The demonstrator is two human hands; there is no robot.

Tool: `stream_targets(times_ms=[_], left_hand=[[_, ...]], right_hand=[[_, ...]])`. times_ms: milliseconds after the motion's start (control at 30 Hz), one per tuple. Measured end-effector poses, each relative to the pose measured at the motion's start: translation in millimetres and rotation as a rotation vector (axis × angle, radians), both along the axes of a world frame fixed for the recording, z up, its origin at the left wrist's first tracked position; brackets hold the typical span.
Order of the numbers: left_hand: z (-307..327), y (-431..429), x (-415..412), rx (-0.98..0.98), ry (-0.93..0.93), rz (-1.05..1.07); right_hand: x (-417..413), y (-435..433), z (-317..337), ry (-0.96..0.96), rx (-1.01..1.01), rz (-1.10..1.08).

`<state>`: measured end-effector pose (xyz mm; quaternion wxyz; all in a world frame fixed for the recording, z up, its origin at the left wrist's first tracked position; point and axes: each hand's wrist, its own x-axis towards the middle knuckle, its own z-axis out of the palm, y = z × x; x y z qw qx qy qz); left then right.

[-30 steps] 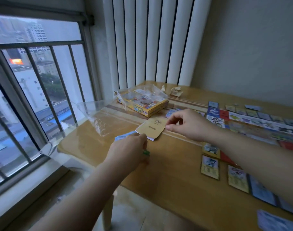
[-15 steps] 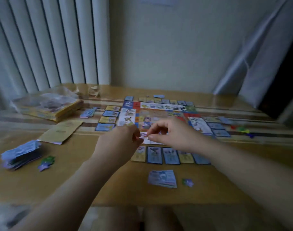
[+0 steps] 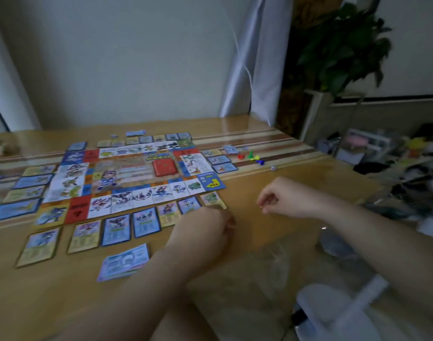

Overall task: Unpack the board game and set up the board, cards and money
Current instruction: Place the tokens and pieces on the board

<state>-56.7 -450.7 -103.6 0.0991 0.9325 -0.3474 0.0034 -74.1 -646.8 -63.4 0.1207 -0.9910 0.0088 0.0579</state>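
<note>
Left grip (image 3: 205, 227) and right grip (image 3: 278, 199) curled, contents indiscernible to us; our low forearm (image 3: 141, 291) could sweep the card row (image 3: 117, 228) askew.

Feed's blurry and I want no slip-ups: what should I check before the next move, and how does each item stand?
1. Board lies flat and unfolded: ok.
2. Red deck sits on the board's centre: ok.
3. Near card row lines the board's edge: ok.
4. Money stack lies in front of that row: ok.
5. Pawns grouped right of the board, off it: ok.
6. Left hand and right hand free: cannot tell; both have curled fingers, contents hidden.
</note>
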Motion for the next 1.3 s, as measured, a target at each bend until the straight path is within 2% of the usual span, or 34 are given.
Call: stream_targets(times_ms=[100, 200, 467, 867, 1067, 1300], left_hand=[[-10, -13, 0, 0.015, -0.023, -0.100], [-13, -19, 5, 0.044, -0.060, -0.108], [-12, -18, 6, 0.033, -0.094, -0.118], [-11, -17, 6, 0.064, -0.087, -0.135], [-11, -17, 7, 0.068, -0.070, -0.139], [-8, -15, 5, 0.064, -0.065, -0.149]], right_hand=[[3, -19, 0, 0.029, -0.050, -0.066], [8, -34, 2, 0.027, -0.064, -0.112], [26, -25, 0, 0.103, -0.090, 0.023], [64, -8, 13, 0.396, -0.353, 0.051], [71, -11, 13, 0.496, -0.261, -0.014], [68, -13, 10, 0.455, -0.187, -0.046]])
